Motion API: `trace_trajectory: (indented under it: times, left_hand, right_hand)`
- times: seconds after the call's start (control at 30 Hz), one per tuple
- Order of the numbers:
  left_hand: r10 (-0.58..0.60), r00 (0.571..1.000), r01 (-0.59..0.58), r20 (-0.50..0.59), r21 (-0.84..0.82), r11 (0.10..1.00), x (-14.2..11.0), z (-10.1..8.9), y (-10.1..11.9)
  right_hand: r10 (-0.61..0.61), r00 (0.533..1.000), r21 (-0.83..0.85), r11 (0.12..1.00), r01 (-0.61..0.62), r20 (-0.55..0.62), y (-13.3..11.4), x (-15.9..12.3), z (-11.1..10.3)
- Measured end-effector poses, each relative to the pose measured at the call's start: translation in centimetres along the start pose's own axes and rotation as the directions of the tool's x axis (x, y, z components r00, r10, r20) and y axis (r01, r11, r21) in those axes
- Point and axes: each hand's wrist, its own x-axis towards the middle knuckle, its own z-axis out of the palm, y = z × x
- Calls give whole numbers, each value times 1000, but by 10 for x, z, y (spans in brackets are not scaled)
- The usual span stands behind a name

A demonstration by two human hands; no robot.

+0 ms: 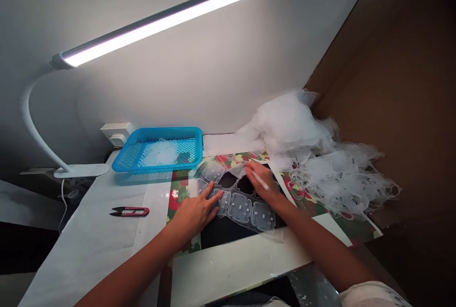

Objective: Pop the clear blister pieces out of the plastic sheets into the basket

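Observation:
My left hand point(197, 209) is open, its fingers spread and pressed on a translucent plastic sheet point(239, 207) with several rounded, dotted panels outlined on it. The sheet lies on a black mat point(221, 235). My right hand point(262, 181) is closed around a slim white pen-like tool point(259, 178) over the sheet's far right part. At its fingertips a thin clear flap point(237, 170) is lifted, and dark openings show beneath it. Whether the fingers or the tool grip the flap, I cannot tell.
A blue basket point(123, 159) holds clear pieces point(160, 153). Red-handled thread snips point(129, 211) lie on the white table cover point(96, 245). Thin white translucent scraps point(331, 174) are heaped at right beside a cardboard panel point(388, 83). A lit lamp point(164, 21) arches overhead.

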Motion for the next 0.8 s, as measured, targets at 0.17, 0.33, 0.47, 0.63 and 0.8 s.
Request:
trace_trajectory:
  times: [0.17, 0.33, 0.47, 0.63, 0.8]
  left_hand:
    - [22, 999, -12, 46, -193, 981, 12, -21, -9]
    - [-59, 988, 148, 145, -743, 653, 60, -48, -15]
    - [-7, 979, 168, 203, -790, 590, 83, -39, -9]
    - [-44, 997, 70, 56, -720, 691, 74, -20, 0]
    - [-86, 996, 47, -36, -610, 791, 62, -19, 7]
  right_hand:
    - [275, 946, 197, 950, -241, -172, 28, 7, -46]
    - [163, 986, 360, 919, -159, 17, -23, -16, -35]
    - [56, 964, 422, 891, -165, 260, -55, -23, -20]
    - [224, 938, 571, 747, -340, 266, -28, 1, -12]
    - [242, 889, 528, 733, -429, 388, -13, 12, -5]
